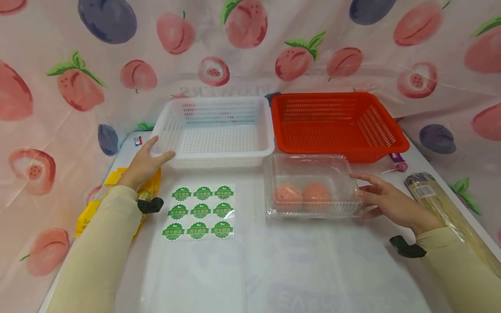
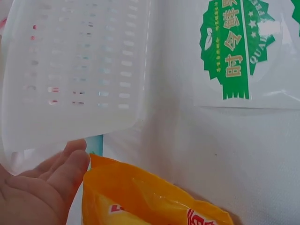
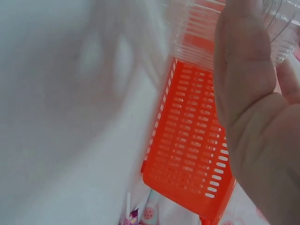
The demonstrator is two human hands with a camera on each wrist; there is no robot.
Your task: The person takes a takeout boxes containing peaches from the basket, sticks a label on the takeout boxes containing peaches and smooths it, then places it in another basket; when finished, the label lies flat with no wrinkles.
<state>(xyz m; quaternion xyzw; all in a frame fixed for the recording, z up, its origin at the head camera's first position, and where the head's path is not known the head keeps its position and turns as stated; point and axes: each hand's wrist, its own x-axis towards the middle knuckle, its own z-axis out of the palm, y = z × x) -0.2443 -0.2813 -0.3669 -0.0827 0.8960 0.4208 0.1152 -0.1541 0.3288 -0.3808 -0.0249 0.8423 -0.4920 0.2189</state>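
My left hand (image 1: 141,167) is at the near left corner of a white plastic basket (image 1: 219,154), thumb and index finger spread around the corner. In the left wrist view those fingers (image 2: 70,176) lie fairly straight, right at the basket's corner. My right hand (image 1: 385,202) grips the right end of a clear plastic box (image 1: 313,167), thumb on the near side. Two round pink pieces (image 1: 317,196) sit inside the box. The right wrist view shows the thumb (image 3: 243,61) against the ribbed clear plastic (image 3: 197,35). Behind the box stands a red basket (image 1: 348,150).
A sheet of green round stickers (image 1: 200,211) lies left of the box. Under my left forearm is a yellow packet (image 1: 88,215). On the right are a lollipop (image 1: 400,167) and a long clear packet (image 1: 442,204). A fruit-print cloth (image 1: 242,56) hangs behind the baskets.
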